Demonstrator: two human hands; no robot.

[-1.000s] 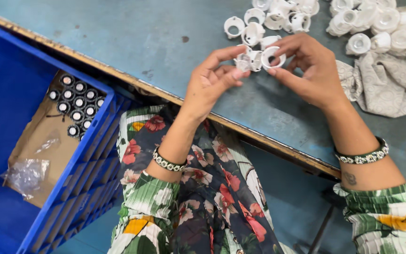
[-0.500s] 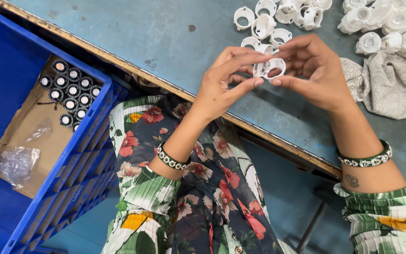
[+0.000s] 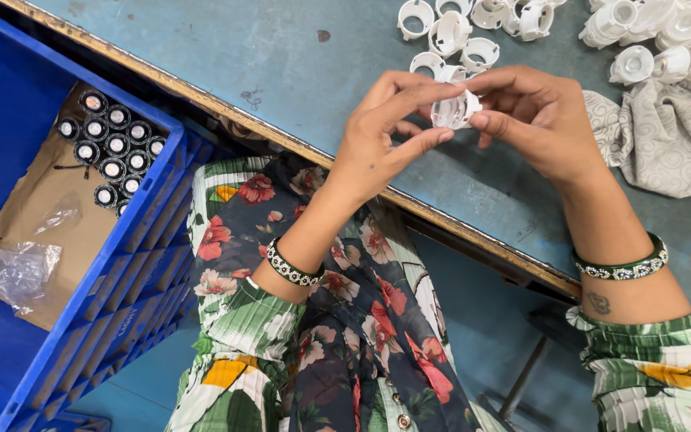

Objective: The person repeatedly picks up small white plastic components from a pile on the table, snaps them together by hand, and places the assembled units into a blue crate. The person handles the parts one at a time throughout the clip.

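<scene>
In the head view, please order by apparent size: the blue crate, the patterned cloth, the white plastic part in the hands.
1. blue crate
2. patterned cloth
3. white plastic part, held by both hands, smallest

- Two bare hands: left hand (image 3: pixel 373 152) and right hand (image 3: pixel 541 120), both pinching one small white plastic ring-shaped cap (image 3: pixel 455 110).
- Two beaded green-and-white bangles, one on each wrist — left bangle (image 3: pixel 291 268), right bangle (image 3: pixel 621 268).
- Loose white plastic ring pieces (image 3: pixel 449 36) lying on the blue-grey surface (image 3: pixel 201 48): at least fourteen in view; the heap runs off the top edge, so the full count cannot be told.
- One crumpled grey patterned cloth (image 3: pixel 665 140).
- One blue plastic crate (image 3: pixel 133 264).
- Small round black-rimmed caps (image 3: pixel 109 156) packed in the crate — about twelve visible.
- One brown cardboard sheet (image 3: pixel 33 208).
- One crumpled clear plastic bag (image 3: pixel 17 272).
</scene>
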